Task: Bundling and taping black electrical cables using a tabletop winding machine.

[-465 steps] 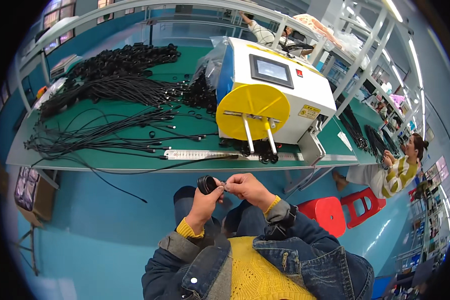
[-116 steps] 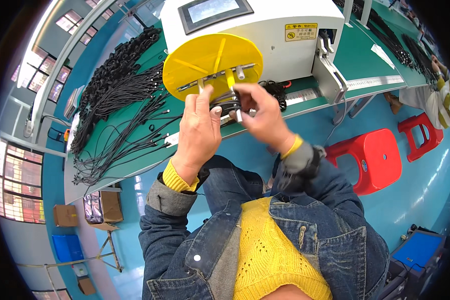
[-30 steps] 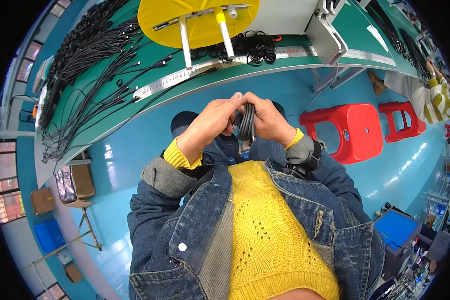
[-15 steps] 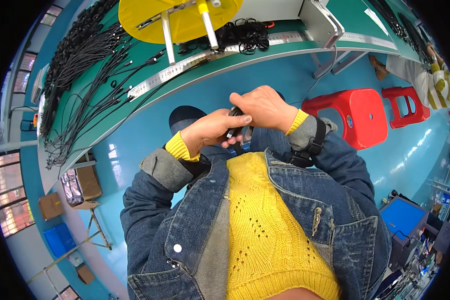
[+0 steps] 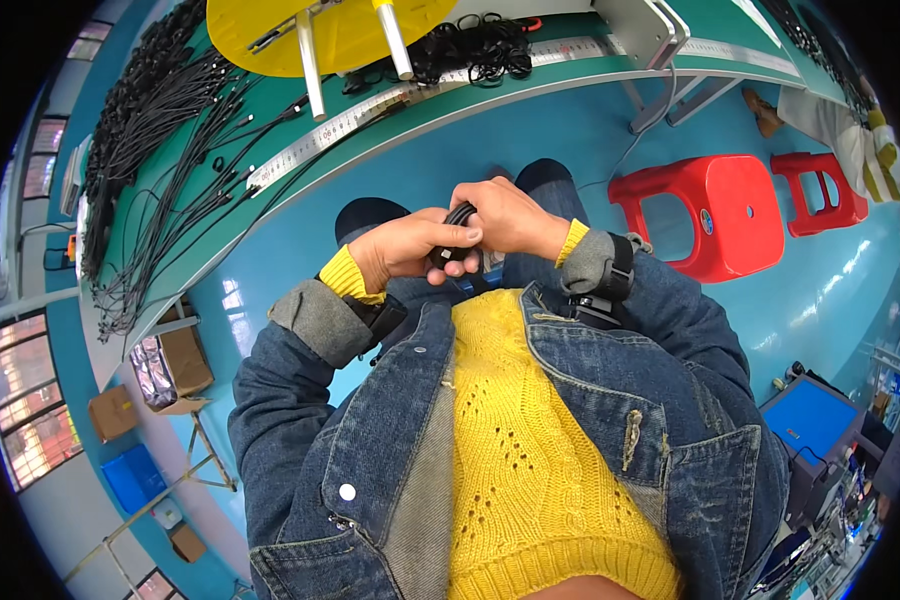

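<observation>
Above my lap, a small coiled black cable point(image 5: 460, 214) is held between both hands. My left hand point(image 5: 407, 245) is closed around its lower side, the thumb lying across the coil and the fingertips curled beneath. A pale connector end shows near those fingertips. My right hand point(image 5: 507, 214) grips the coil's upper right side, with its fingers bent and partly hidden behind the knuckles. On the green bench point(image 5: 192, 208) ahead lie many loose black cables point(image 5: 195, 150) at the left and a pile of coiled black cables point(image 5: 475, 50) farther right.
A steel ruler point(image 5: 320, 145) runs along the bench's front edge. Over it stands a yellow round plate on metal legs point(image 5: 310, 70). Red plastic stools point(image 5: 740, 215) are at the right, near another person's striped sleeve point(image 5: 885, 160). Cardboard boxes point(image 5: 182, 365) sit below left.
My hands have moved slightly left with the cable, and the coil shows more clearly between them. The view has shifted a little; the right knee shows more.
</observation>
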Demonstrator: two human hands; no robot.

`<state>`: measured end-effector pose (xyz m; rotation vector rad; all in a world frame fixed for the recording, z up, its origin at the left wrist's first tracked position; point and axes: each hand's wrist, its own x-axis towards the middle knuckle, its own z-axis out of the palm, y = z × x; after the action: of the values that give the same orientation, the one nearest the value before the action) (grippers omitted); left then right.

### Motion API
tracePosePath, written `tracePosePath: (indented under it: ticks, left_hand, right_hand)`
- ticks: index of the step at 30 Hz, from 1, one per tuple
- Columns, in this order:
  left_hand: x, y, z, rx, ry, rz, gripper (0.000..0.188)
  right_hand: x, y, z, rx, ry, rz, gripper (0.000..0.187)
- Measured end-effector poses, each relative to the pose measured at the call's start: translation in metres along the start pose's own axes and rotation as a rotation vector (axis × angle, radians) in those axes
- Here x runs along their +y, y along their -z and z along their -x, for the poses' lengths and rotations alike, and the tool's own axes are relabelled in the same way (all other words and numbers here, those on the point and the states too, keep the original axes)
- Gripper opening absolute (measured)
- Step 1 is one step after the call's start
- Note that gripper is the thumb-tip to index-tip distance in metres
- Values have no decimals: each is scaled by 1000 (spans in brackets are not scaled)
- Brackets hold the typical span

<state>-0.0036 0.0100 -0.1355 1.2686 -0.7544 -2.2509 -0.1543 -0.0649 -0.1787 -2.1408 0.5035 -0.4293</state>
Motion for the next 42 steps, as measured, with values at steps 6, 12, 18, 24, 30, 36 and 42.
tracePosePath:
  ticks: [6, 12, 18, 24, 30, 36, 42]
  left_hand:
    - [-10, 11, -13, -33, 135, -5, 28]
    - [-15, 20, -8, -139, -47, 20, 22]
    - [-22, 13, -9, -18, 67, 26, 14]
    - [-27, 1, -5, 160, -4, -31, 9]
    - [-28, 5, 2, 231, -65, -52, 8]
    - [-46, 19, 7, 347, -279, 213, 10]
    - [-47, 18, 12, 345, -433, 341, 10]
  right_hand:
    - [-17, 8, -1, -201, 3, 455, 16]
    - [-3, -6, 0, 66, 92, 116, 14]
    - [-8, -12, 3, -21, 77, 389, 16]
    - [-16, -9, -4, -23, 258, 508, 15]
    - [-23, -8, -21, -120, 270, 540, 16]
    - [-24, 10, -43, -37, 274, 140, 22]
    - [-1, 56, -59, 745, 45, 298, 9]
